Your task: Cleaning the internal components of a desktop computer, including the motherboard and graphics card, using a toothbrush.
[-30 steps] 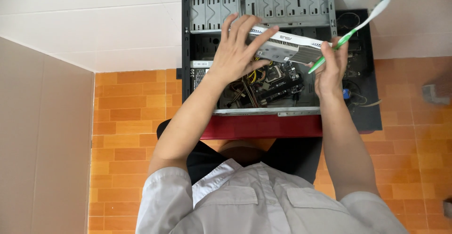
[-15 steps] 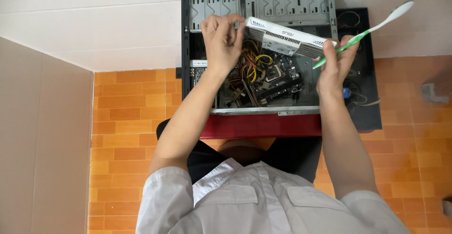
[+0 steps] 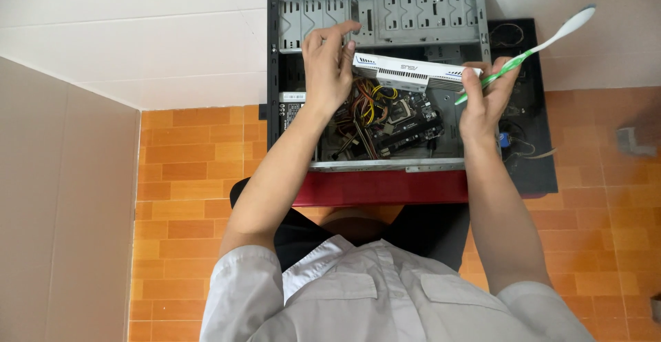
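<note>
now the left hand (image 3: 329,66) pinches 1 end of the white graphics card (image 3: 413,73) above the open computer case (image 3: 375,11); the right hand (image 3: 484,97) grips the other end plus a green toothbrush (image 3: 530,51).

Short-sleeved grey shirt with chest pockets

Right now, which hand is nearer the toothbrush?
Right. The right hand grips the green-and-white toothbrush along with one end of the white graphics card; the left hand holds the card's other end, away from it.
</note>
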